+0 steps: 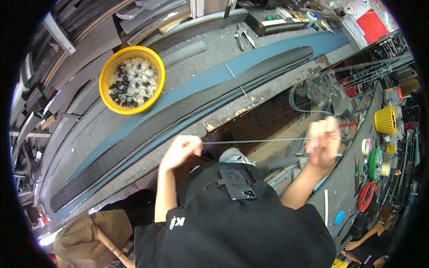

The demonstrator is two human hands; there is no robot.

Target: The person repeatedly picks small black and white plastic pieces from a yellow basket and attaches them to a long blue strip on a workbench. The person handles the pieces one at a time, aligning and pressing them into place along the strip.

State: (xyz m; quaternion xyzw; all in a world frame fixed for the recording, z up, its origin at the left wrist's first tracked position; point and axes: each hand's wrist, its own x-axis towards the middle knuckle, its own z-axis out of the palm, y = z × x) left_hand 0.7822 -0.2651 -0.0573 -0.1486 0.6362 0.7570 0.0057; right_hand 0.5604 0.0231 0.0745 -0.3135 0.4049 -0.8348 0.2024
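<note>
Between my two hands a thin, pale translucent strip (259,141) is stretched nearly straight and level. Closed fingers of my left hand (181,152) pinch its left end, close to the workbench's near edge. My right hand (324,142), a little blurred, is closed around the strip on the other side. Beyond the right hand, a curved loop of similar clear strip (292,99) hangs in the air and runs back toward the upper right. On the bench in front lies a long, dark textured panel (178,107) over a blue strip (201,82).
A yellow tub (103,91) of small clear and black pieces stands on the bench, with pliers (244,36) farther back. The right-hand bench holds a yellow basket (385,119), green reel (375,163) and red basket (366,196). Other people work at lower left and lower right.
</note>
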